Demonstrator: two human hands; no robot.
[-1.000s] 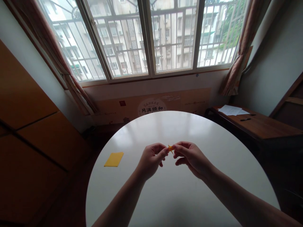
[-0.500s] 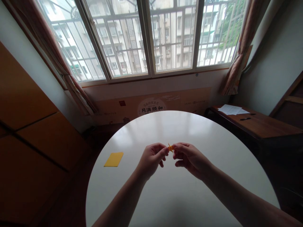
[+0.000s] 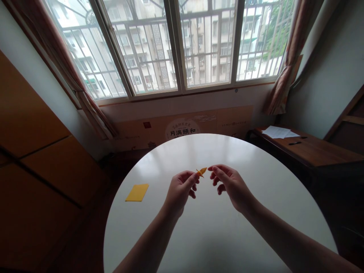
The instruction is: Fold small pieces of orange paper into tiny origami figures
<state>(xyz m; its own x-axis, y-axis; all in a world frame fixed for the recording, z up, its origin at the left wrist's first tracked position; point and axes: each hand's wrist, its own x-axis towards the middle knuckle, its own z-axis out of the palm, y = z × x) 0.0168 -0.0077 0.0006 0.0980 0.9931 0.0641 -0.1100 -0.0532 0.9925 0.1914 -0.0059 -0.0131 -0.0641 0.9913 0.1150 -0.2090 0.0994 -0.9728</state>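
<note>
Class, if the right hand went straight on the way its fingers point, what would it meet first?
Probably the folded yellow-orange paper pinched in the left hand, though depth there is unclear.

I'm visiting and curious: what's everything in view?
table: one, white, lower middle
folded paper: one, orange, centre
paper square: one, yellow, table's left
window: one, grey, top
buildings: several, pale, outside
foliage: uncounted, green, outside
curtains: two, pinkish, flanking window
poster: one, tan, below window
cabinet: one, brown, left
side table: one, brown, right
papers: at least two, white, side table
small objects: some, dark, side table
left hand: one, pinching folded paper
right hand: one, nearby
</note>
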